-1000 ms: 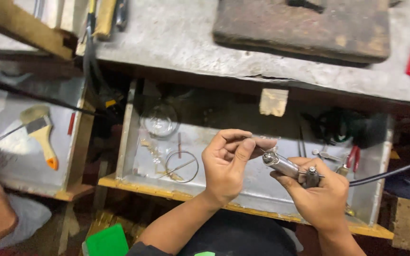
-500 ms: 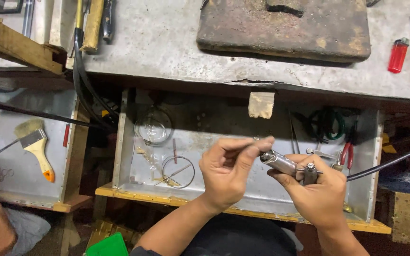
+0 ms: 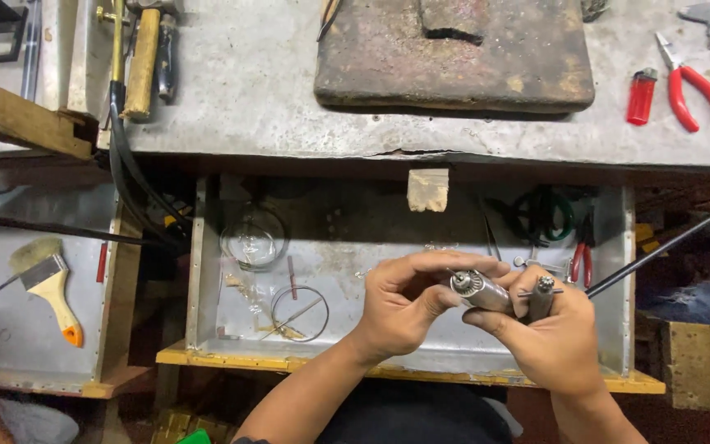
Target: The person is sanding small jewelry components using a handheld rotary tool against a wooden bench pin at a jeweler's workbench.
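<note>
Above the open grey metal drawer (image 3: 207, 271), near its front edge, a slim silver metal rotary handpiece with a toothed chuck (image 3: 480, 290) lies gripped between both hands. The right hand (image 3: 554, 337) is closed around its rear body and also pinches a small T-shaped metal chuck key (image 3: 541, 292) upright against it, while a black flexible shaft (image 3: 667, 242) runs off from that end toward the drawer's right side. The left hand (image 3: 408, 304) curls over the chuck end, thumb and fingertips touching the nose; whether a bit sits in the chuck cannot be told. As a judgement, the fitting at the chuck looks under way rather than finished, since the key is out and both hands remain on the tool. Inside the drawer, left of the hands, lie a thin wire ring (image 3: 299, 313) and a clear glass dish (image 3: 250, 240); red-handled pliers (image 3: 578, 259) rest at its right. Beyond the drawer, a worn brown block (image 3: 454, 49) and a red lighter (image 3: 641, 96) sit on the bench.
</note>
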